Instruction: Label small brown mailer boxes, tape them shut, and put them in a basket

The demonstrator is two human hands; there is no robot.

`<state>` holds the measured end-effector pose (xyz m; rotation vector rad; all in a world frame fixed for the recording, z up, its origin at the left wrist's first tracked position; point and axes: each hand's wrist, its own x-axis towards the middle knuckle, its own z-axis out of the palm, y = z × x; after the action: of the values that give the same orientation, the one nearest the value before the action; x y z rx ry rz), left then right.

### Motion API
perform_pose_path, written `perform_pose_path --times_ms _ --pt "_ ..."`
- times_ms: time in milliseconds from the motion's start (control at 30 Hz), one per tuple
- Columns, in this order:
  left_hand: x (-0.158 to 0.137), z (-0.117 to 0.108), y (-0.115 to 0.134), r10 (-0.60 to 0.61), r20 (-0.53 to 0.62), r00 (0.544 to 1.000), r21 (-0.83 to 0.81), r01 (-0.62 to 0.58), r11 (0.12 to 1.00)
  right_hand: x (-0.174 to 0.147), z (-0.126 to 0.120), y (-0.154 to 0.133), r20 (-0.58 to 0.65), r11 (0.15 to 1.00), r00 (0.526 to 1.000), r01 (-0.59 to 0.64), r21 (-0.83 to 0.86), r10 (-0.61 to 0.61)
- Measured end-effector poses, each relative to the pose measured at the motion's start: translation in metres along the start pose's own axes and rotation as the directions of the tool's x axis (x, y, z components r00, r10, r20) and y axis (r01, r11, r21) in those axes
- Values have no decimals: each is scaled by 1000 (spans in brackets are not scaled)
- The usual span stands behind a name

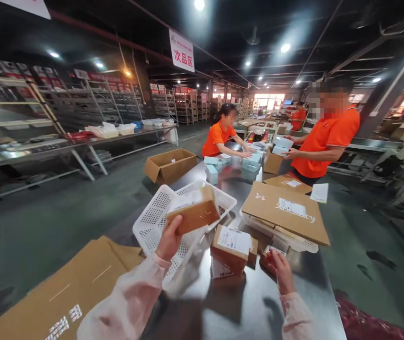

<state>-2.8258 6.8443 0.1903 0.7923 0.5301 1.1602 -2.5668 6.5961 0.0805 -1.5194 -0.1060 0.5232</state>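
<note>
My left hand (170, 238) grips a brown cardboard box (197, 216) by its near left end, tilted above a white perforated plastic basket (154, 215). A white label shows on the box's upper side. In front of me, a carton with a shipping label (232, 248) rests on a stack of small boxes. My right hand (281, 269) is to the right of that stack, its fingers curled together beside a small labelled box (276, 248). Whether the fingertips touch that box, or pinch something small, is hard to make out.
Flat cardboard (285, 208) lies across another white basket at right. More folded cardboard (78, 283) lies at lower left. Across the metal table (230, 311), two co-workers in orange shirts handle light-blue boxes (212, 172). An open carton (170, 166) stands at the far left side.
</note>
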Motion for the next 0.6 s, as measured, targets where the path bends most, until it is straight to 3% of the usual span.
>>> perform_pose_path --times_ms 100,167,200,233,267,333,367,533,600 --pt "13 -41 -13 20 -307 952 -56 -39 998 25 5 10 20 998 1000 1 -61 0" --pt "15 -76 -31 -69 -460 885 105 132 986 43 11 12 35 993 999 16 -115 -12" --pt "13 -92 -43 -93 -474 875 276 249 928 53 15 10 59 987 998 43 -152 -34" --pt "9 -107 -56 -111 -454 884 470 344 813 62 21 8 90 978 994 81 -191 -65" --pt "3 -120 -70 -121 -385 915 661 365 655 72 28 5 124 966 988 123 -225 -97" --pt "-9 -136 -95 -152 -231 961 883 273 381 90 46 -2 200 940 968 205 -274 -153" --pt "-14 -140 -105 -161 -180 970 927 222 303 99 55 -6 232 930 957 236 -283 -172" --pt "-27 -139 -122 -130 -107 986 975 130 180 114 87 -14 338 925 918 295 -237 -206" --pt "-30 -138 -119 -110 -62 992 989 76 128 107 89 -14 484 937 867 262 -232 -122"
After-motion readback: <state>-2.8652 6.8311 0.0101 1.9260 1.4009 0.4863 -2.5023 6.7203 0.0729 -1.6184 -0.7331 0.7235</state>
